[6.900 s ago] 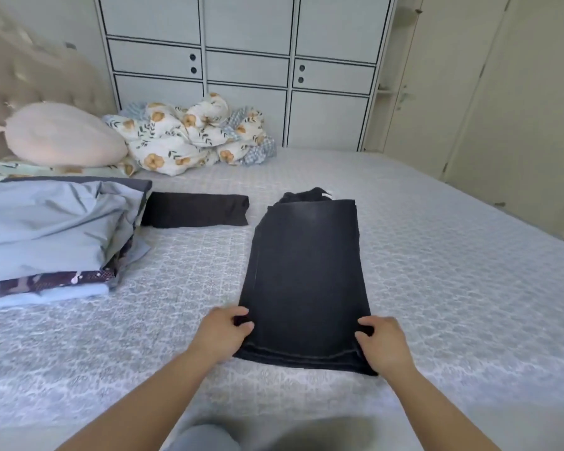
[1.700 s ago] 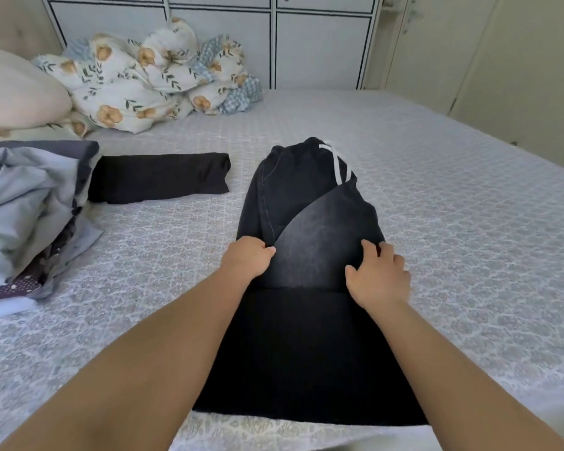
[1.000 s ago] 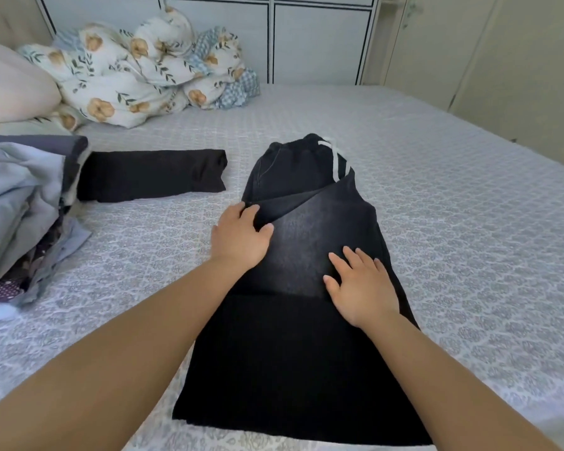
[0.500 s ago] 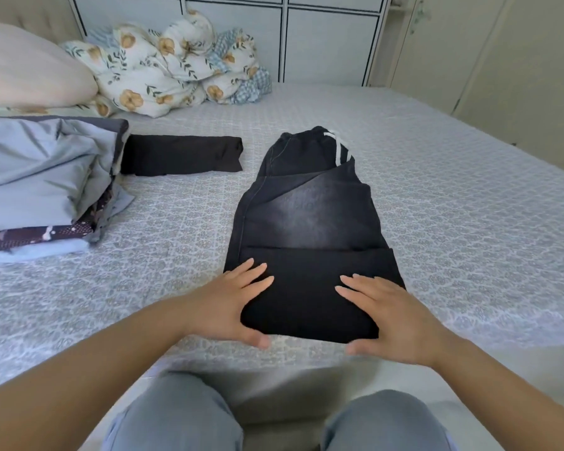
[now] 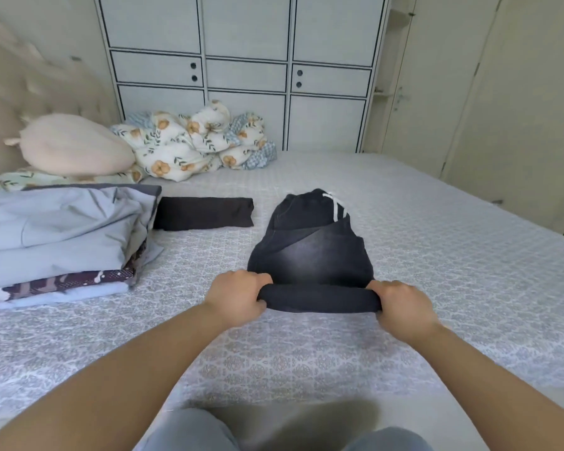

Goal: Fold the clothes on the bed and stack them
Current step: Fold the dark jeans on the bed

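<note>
Dark washed jeans [image 5: 311,252] lie partly folded in the middle of the bed, waistband with a white drawstring at the far end. My left hand [image 5: 238,296] grips the left end of the near folded edge. My right hand [image 5: 401,304] grips the right end of that edge, which is raised off the bed. A stack of folded clothes [image 5: 59,229], grey-blue on top with patterned pieces below, sits at the left. A folded black garment [image 5: 204,212] lies beside that stack.
A round pink pillow [image 5: 75,144] and a bunched floral duvet [image 5: 192,141] lie at the head of the bed. The patterned bedspread [image 5: 453,255] stretches out to the right. White cupboards [image 5: 245,70] stand behind. My knees show at the bottom edge.
Both hands went from lying flat on the near fold of the jeans to gripping its ends and lifting it forward. The view has tilted upward.
</note>
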